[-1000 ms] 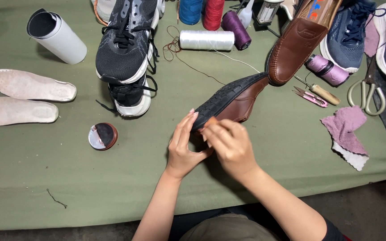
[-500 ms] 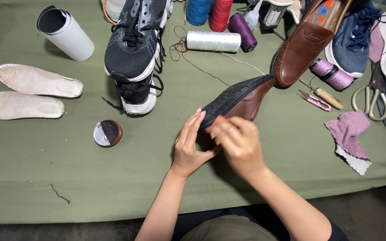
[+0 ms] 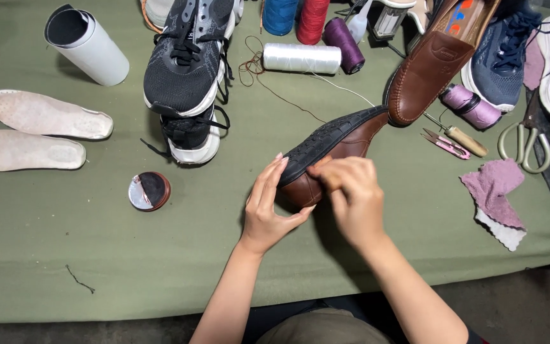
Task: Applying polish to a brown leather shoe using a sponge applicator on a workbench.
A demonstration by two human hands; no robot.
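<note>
Holding a brown loafer on its side, sole turned up, at the centre of the head view.

Left hand cups the toe from 7 o'clock; right hand pinches the sole edge. Work looks underway; no finished seam is visible. White thread spool lies at 12 o'clock on the green cloth table.

Both hands, left hand and right hand, clasp a tilted brown shoe above the green table.

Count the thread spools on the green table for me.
5, maybe more hidden: blue spool, red spool and dark purple spool along the top edge, white spool lying below them, lilac spool beside the upright brown leather loafer.
</note>
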